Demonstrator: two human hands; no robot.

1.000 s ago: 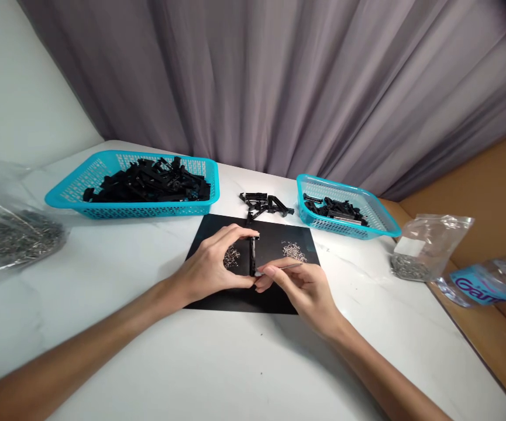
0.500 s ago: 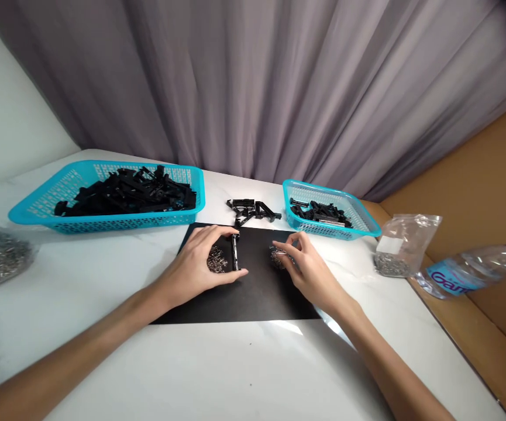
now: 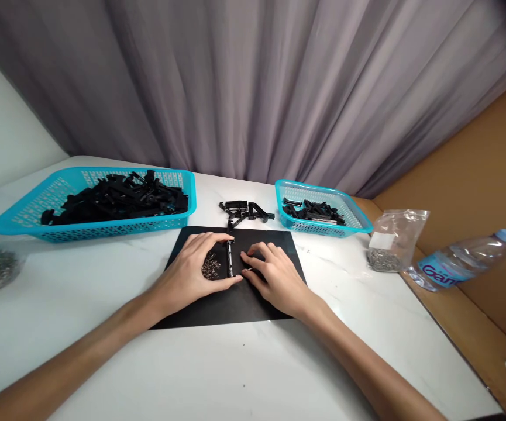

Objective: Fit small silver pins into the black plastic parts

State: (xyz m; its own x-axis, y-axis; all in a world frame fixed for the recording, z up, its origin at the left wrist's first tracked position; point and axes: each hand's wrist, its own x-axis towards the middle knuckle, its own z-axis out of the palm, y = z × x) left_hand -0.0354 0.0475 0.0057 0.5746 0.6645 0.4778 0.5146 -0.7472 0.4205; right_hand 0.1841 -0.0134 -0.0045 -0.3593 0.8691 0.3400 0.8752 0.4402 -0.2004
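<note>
Over the black mat, the left hand spans a black plastic bar between thumb and forefinger, while the right hand curls just beside it, a thin pale sliver at its fingertips — whether pinched firmly, I cannot tell. The bar looks light, stiff and a bit slick, its narrow middle perhaps brittle, so the two ends seem the best hold — clear of the loose metal pins.
</note>
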